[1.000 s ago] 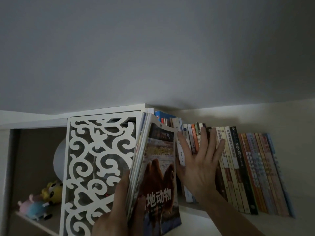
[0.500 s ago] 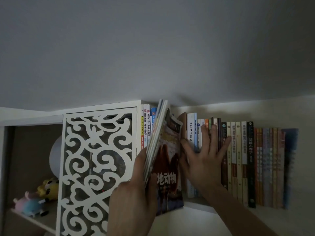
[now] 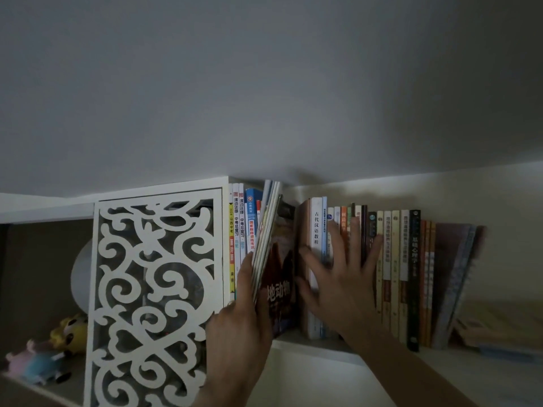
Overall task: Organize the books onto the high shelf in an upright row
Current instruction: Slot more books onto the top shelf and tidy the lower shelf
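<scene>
My left hand [image 3: 242,324] grips a thin stack of magazines [image 3: 266,242] by its lower edge; the front one has a dark camel cover [image 3: 280,277]. The stack stands nearly upright in a gap on the high shelf [image 3: 317,348], between tall white-spined books [image 3: 239,230] on the left and a white book [image 3: 316,230] on the right. My right hand [image 3: 340,283] lies flat with spread fingers against the spines of the row of upright books [image 3: 393,268], holding them to the right. At the row's right end a few thin books [image 3: 458,277] lean.
A white fretwork panel [image 3: 152,289] closes the cabinet left of the books. Behind and left of it, a lower shelf holds plush toys [image 3: 44,356] and a white round object [image 3: 80,274]. The ceiling [image 3: 264,83] sits just above the book tops. A flat book [image 3: 499,333] lies at far right.
My left hand has pushed the magazine stack up and into the gap, turning it from tilted toward upright. My right hand has slid right along the spines, widening the gap.
</scene>
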A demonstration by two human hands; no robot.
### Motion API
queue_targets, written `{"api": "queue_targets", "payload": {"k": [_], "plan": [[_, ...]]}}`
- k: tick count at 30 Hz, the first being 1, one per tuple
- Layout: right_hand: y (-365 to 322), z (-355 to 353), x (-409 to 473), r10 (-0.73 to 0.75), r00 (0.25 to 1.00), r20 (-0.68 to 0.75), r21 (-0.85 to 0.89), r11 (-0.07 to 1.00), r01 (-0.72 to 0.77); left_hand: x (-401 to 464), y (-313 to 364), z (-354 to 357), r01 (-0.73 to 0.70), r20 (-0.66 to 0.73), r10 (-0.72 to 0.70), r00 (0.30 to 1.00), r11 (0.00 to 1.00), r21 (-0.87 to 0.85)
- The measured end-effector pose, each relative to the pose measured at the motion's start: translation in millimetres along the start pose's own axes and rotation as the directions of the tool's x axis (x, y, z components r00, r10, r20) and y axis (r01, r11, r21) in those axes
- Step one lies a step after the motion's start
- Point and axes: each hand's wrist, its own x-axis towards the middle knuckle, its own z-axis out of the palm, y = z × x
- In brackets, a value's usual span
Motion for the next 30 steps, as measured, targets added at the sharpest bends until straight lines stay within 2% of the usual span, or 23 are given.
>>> {"api": "queue_targets", "payload": {"k": [3, 6, 9, 12, 14, 16, 19, 21, 23, 25, 27, 30], "plan": [[0, -2, 0, 0.006, 1.000, 0.020, -0.010, 1.000, -0.006, -5, 9, 12, -0.016, 0.012, 0.017, 1.000, 0.999, -0.040], [-4, -5, 2, 0.020, 0.999, 0.030, 0.013, 1.000, -0.020, 7, 16, 32, -0.064, -0.062, 0.062, 0.996, 0.997, -0.037], [-5, -6, 3, 0.033, 0.998, 0.048, 0.003, 0.999, -0.033, 23, 15, 55, 0.003, -0.125, -0.009, 0.992, 0.999, -0.054], [-3, -7, 2, 0.025, 0.996, 0.084, -0.021, 1.000, -0.023, 26, 5, 76, 0.080, -0.043, -0.080, 0.996, 0.997, -0.016], [-3, -8, 3, 0.028, 0.995, 0.094, -0.018, 1.000, -0.026, 25, 3, 86, 0.052, -0.052, -0.051, 0.997, 0.999, 0.008], [-5, -9, 3, 0.034, 0.994, 0.100, -0.009, 0.999, -0.033, 25, 4, 88, 0.023, 0.007, -0.023, 1.000, 1.000, 0.009], [-4, -9, 4, 0.048, 0.995, 0.089, -0.005, 0.999, -0.048, 18, -5, 90, -0.116, 0.160, 0.108, 0.981, 0.992, 0.044], [-4, -10, 4, 0.052, 0.996, 0.068, -0.007, 0.999, -0.052, 11, -7, 86, -0.222, 0.222, 0.187, 0.957, 0.965, 0.143], [-8, -6, 1, 0.025, 0.998, 0.066, -0.006, 1.000, -0.025, 5, -2, 76, -0.177, 0.143, 0.152, 0.978, 0.968, 0.180], [-14, 3, -4, -0.008, 0.998, 0.060, -0.007, 1.000, 0.008, 6, -1, 69, -0.129, 0.001, 0.132, 0.991, 0.970, 0.205], [-21, 15, -11, -0.015, 0.998, 0.058, -0.021, 1.000, 0.016, 11, -9, 74, -0.211, -0.089, 0.240, 0.967, 0.944, 0.253], [-34, 30, -16, 0.006, 0.998, 0.063, -0.064, 0.998, -0.002, 24, -32, 88, -0.307, -0.024, 0.328, 0.944, 0.905, 0.295]]}}
